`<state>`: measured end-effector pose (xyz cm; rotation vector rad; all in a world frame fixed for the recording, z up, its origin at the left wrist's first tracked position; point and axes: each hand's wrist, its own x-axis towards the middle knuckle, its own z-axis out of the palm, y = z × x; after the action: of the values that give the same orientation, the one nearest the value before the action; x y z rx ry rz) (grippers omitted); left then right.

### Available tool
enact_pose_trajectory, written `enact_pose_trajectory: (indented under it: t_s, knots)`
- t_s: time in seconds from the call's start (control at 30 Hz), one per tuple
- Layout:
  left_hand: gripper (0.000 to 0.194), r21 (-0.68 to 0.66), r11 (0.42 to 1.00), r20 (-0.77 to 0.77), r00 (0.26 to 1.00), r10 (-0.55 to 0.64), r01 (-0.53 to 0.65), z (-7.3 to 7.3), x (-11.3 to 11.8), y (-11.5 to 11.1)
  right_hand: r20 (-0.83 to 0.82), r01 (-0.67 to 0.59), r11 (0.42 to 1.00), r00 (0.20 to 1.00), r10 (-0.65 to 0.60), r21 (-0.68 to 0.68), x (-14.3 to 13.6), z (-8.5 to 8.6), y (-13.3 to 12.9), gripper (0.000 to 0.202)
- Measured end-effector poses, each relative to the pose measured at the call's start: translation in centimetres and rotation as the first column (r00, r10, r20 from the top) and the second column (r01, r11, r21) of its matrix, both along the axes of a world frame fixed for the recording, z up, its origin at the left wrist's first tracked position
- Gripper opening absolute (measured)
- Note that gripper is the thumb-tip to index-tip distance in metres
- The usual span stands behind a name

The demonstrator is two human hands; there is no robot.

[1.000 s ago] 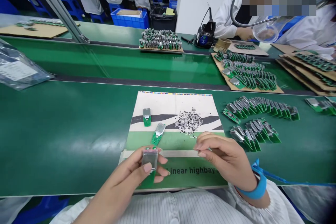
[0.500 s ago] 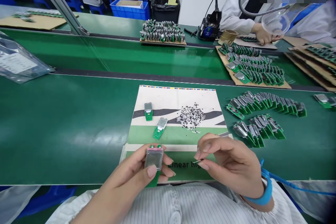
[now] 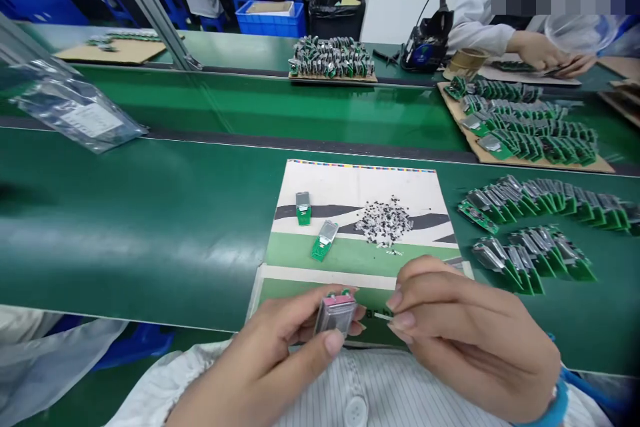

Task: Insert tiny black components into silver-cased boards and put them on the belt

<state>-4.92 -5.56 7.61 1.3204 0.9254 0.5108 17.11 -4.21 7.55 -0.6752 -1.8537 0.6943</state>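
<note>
My left hand is wrapped round a small circuit board module with a grey metallic face and a pink top edge. To its right, my right hand pinches a thin pale strip between thumb and fingers, its end pointing at the module without touching it. Beyond the hands lies a printed sheet. On it rest one green and silver board, a second tilted board and a pile of tiny black and pale parts.
Rows of boards stand at the right, with more on a cardboard sheet behind. A plastic bag lies at the left. Across the bench, another person's hands work near a tape roll. A metal post rises at the left.
The view has shifted, so the bench items sit differently in it. My left hand has tilted the module. My right hand has turned, and the strip in its fingers shows more clearly.
</note>
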Motion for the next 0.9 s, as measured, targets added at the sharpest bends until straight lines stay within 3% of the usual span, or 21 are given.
enact_pose_trajectory:
  t_s: [0.13, 0.23, 0.4, 0.53, 0.63, 0.9]
  knots:
    - [0.033, 0.187, 0.982, -0.022, 0.999, 0.046, -0.041, 0.0, -0.2, -0.2, -0.014, -0.028, 0.999, 0.999, 0.029, 0.027, -1.4, 0.3, 0.3, 0.031]
    - [0.033, 0.255, 0.965, -0.039, 0.996, 0.077, -0.065, -0.3, -0.5, -0.6, -0.041, -0.021, 0.999, 0.999, 0.022, 0.03, -2.8, 0.2, 0.4, 0.027]
    - [0.036, 0.296, 0.953, -0.035, 0.996, 0.081, -0.067, -0.3, -0.9, -1.2, -0.066, -0.005, 0.999, 0.998, 0.008, 0.04, -4.4, 0.2, 0.2, 0.016]
    - [0.036, 0.325, 0.943, -0.017, 0.997, 0.08, -0.071, -0.1, -1.0, -1.4, 0.071, -0.039, 0.99, 0.997, 0.03, 0.132, -4.5, 0.6, 0.3, 0.011]
    - [0.036, 0.326, 0.942, -0.01, 0.997, 0.082, -0.074, -0.1, -1.2, -1.4, 0.085, -0.016, 0.985, 0.996, 0.001, 0.171, -4.6, 0.7, 0.2, 0.012]
    - [0.038, 0.318, 0.946, -0.003, 0.998, 0.069, -0.065, -0.3, -1.3, -1.7, 0.042, 0.012, 0.995, 0.999, -0.016, 0.097, -4.9, -0.4, -0.7, 0.014]
